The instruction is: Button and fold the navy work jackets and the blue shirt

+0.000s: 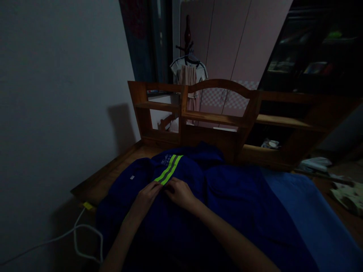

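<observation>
Take the soft, likely light garment (188, 173) by its stripe (169, 170), where your left hand (147, 193) and right hand (181, 193) pinch it, fingers (175, 181) together

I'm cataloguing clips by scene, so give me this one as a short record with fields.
garment: blue, with a yellow-green striped band
left hand: at the band's near end
right hand: beside the left, also there; grip unclear
beyond: wooden shelf frame
left side: white cable
light: dim

and the right hand (181, 193) hides its fingertips in shadow, the lettering (166, 160) (tiny pale marks) unreadable, the white cable (85, 225) cut off at left!
</observation>
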{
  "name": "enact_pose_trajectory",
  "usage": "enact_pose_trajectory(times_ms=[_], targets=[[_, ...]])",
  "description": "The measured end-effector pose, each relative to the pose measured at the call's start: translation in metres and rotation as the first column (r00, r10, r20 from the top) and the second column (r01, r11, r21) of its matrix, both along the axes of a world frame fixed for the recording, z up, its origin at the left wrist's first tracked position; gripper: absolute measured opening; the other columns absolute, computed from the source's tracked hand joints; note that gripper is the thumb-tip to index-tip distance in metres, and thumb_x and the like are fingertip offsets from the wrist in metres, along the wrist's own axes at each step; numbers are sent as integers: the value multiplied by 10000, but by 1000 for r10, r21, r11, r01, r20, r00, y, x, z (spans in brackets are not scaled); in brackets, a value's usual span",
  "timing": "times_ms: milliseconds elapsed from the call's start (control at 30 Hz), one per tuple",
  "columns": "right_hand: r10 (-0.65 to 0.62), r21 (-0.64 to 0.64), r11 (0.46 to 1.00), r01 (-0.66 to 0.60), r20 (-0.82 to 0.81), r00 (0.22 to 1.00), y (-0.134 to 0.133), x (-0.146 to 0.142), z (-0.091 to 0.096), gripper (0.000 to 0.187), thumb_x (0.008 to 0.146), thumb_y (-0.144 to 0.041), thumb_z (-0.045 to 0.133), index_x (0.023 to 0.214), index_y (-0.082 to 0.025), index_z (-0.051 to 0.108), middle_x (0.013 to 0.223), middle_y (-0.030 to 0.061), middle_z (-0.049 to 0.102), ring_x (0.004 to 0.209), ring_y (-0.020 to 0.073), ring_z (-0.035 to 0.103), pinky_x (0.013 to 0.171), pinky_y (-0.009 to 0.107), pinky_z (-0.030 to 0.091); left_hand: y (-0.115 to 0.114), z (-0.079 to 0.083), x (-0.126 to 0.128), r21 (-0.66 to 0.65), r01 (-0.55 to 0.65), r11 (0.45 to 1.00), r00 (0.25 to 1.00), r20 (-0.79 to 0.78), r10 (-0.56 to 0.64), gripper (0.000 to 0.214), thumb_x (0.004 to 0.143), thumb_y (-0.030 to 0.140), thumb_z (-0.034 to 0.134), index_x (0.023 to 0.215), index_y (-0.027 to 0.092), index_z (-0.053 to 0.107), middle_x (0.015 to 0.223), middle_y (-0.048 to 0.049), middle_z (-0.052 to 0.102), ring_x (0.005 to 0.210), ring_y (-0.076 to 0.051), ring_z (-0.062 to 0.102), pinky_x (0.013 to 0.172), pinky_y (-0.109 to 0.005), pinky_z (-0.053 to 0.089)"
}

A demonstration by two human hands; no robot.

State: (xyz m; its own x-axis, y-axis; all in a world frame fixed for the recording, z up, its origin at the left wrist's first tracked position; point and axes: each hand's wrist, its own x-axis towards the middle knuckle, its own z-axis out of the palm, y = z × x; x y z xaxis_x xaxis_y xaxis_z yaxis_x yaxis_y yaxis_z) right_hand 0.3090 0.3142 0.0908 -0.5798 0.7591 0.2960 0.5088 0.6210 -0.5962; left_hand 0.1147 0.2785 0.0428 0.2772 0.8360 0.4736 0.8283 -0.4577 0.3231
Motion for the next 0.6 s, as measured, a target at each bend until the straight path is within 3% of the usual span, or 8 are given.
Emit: enact_pose_trajectory(times_ms=[167,333,600], targets=[[-11,-80,997,-1,-145,989,11,-2,-32,174,805,-218,647,977,-212,679,883,16,604,778,130,576,694,228,443,1,10,1,-70,34,997,998,-41,-37,276,953,226,364,1117,228,587,1106,-36,579,998,-153,609,913,-299,509],[-9,-144,989,-16,-171,985,16,2,-34,197,801,-216,652,994,-213,689,876,16,610,745,124,574,689,232,446,9,6,0,-39,32,999,989,-143,-37,260,949,229,380,1102,216,589,1083,-49,583,1002,-162,601,900,-300,512],[-3,-114,993,-21,-204,979,18,2,-38,200,807,-230,649,998,-226,706,869,13,621,764,123,575,699,224,431,13,-4,1,8,8,1000,965,-262,-6,286,951,195,357,1156,184,555,1105,-78,581,1046,-188,580,935,-355,497]])
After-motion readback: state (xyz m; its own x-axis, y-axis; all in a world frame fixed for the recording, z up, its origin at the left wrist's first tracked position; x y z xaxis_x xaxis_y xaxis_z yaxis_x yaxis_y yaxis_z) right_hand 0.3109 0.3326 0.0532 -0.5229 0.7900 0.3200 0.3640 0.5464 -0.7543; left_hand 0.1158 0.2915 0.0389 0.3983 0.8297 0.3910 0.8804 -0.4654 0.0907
